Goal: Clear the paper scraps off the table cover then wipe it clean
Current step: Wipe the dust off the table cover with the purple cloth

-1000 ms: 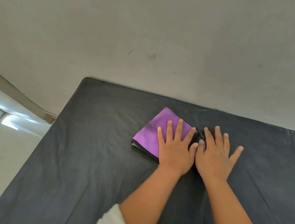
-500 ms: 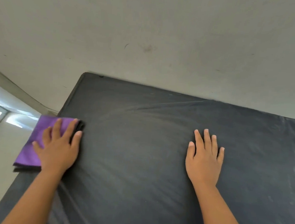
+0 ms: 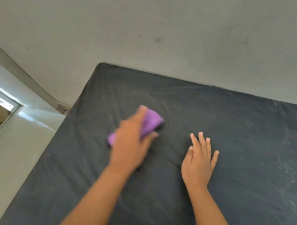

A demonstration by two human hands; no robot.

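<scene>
- left hand (image 3: 131, 143) is flat on the purple cloth (image 3: 151, 122), fingers look straight, though it's blurry
- cloth sits on the table cover (image 3: 248, 138), toward its far left corner
- right hand (image 3: 199, 162) lies flat on the cover, holding nothing
- pale specks lie off to the right edge, past the right hand, so I'd guess the wipe heads there

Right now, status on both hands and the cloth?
Left hand pressing purple cloth on black table cover, blurred. Right hand flat on cover. No paper scraps visible; faint pale specks at right.
</scene>
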